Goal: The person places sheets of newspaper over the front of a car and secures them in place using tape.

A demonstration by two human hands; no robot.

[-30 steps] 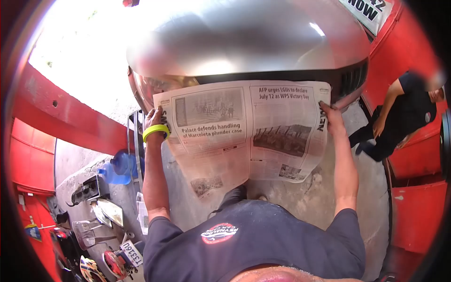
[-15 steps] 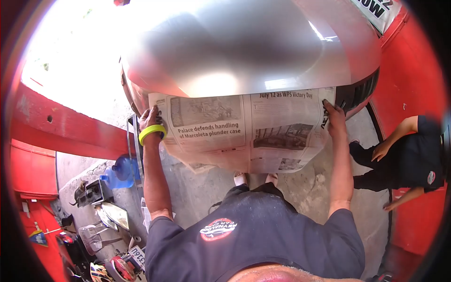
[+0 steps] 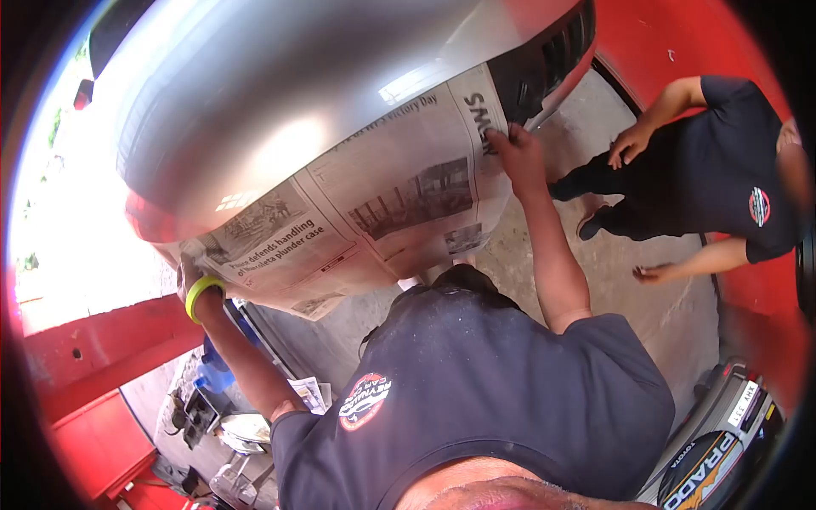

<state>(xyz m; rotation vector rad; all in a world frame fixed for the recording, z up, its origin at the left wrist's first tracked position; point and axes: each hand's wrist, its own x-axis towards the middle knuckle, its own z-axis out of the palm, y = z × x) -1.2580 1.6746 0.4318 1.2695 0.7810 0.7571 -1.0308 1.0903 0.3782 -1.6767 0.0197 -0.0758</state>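
Head view: your L hand [image 3: 189, 277], w/ a yellow-green wristband [image 3: 195, 299], grips one side of a newspaper [image 3: 399, 208]; your R hand [image 3: 520, 161] pinches the opp. side, thumb & fingers closed on it. Paper's spread btwn both hands, tilted down to the L, its top edge hidden behind a silver car hood [image 3: 280, 93]. To your R, another person [image 3: 714, 170] in dark clothes stands near a red wall [image 3: 650, 34]; bottom R, a "PRADO" wheel cover [image 3: 710, 476].
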